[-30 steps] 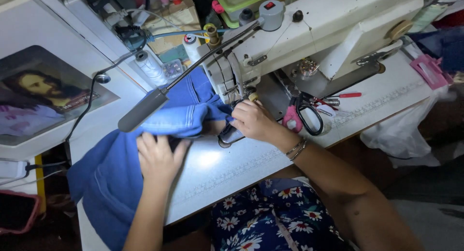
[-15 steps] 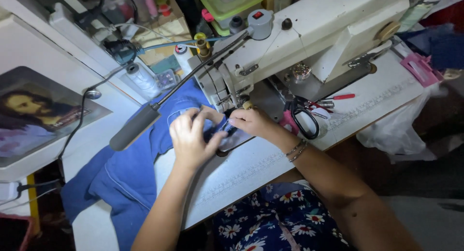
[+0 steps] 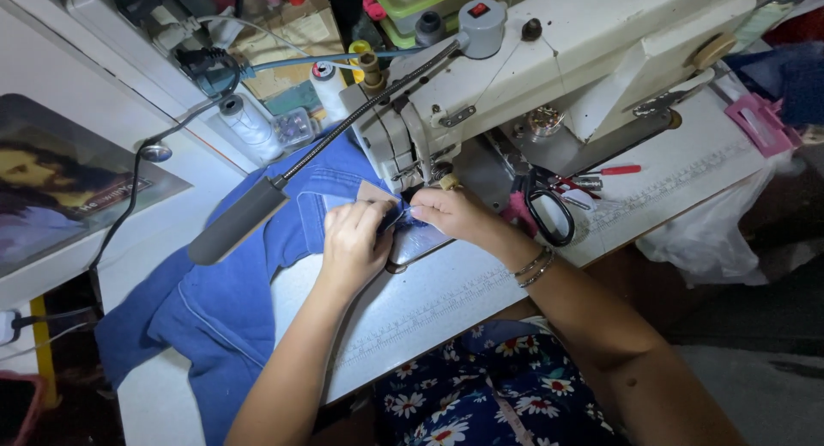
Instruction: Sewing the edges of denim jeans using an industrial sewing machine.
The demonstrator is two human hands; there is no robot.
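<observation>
Blue denim garment [image 3: 232,300] pinched by left hand [image 3: 352,244] and right hand [image 3: 451,216] beside sewing machine [image 3: 549,60] needle; fingers risk a prick.

A white sewing table [image 3: 446,296] with a printed ruler strip along its front edge carries a cream industrial sewing machine [image 3: 566,60]. Blue denim fabric [image 3: 215,300] spreads over its left part, while black-handled scissors [image 3: 549,218] and a red-handled screwdriver [image 3: 614,169] lie beside the machine.

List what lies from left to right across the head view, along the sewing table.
Framed picture → blue fabric → left hand → right hand → black-handled scissors → red-handled screwdriver → pink item at the table's right end.
</observation>
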